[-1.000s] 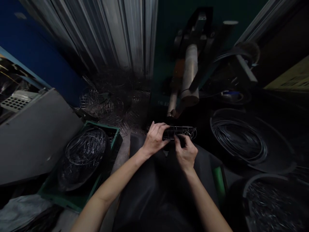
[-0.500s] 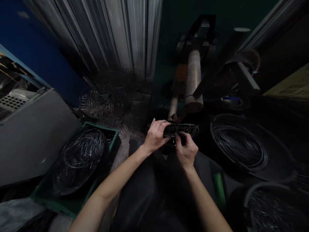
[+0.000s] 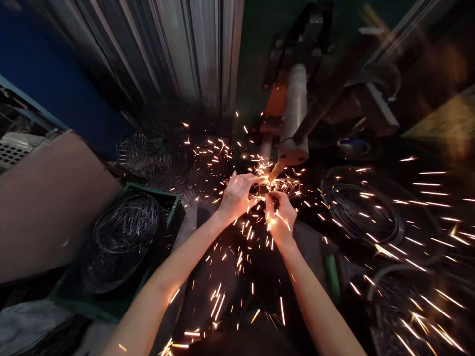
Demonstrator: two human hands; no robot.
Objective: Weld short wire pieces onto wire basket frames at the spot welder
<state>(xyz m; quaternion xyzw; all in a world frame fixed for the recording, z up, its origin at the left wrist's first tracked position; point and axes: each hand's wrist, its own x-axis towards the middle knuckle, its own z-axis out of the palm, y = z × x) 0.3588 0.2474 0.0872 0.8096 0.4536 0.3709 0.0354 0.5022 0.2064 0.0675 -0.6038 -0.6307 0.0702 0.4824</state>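
Two hands meet at the middle of our view, both closed on a flat wire frame [image 3: 285,186] that we hold under the slanted tip [image 3: 273,171] of a machine, where a thick metal cylinder [image 3: 293,118] comes down from above. Our left hand [image 3: 237,195] curls over the frame's left end, fingers bent across the wires and thumb tucked beneath. Our right hand [image 3: 281,217] pinches the near edge from below, fingertips closed on the wire, though the glare hides which strand it grips. The frame lies with its long axis running left to right across the view, just beyond our fingertips, and its right end juts out free past the right hand. The tip meets it at a bright spot between the two hands. The left fingertips are just beside that spot and the right fingertips just beneath it, so close that we cannot say which hand is nearer. Sparks [image 3: 218,306] fly out from there in every direction, down over both forearms and far off to the right. To the left sits a green crate [image 3: 159,191] with round wire pieces heaped in it, beside a grey panel [image 3: 48,207]; behind it lies a pile of wire baskets [image 3: 143,155]. To the right, well apart from the hands, a large coil of wire [image 3: 361,210] rests on the dark surface.
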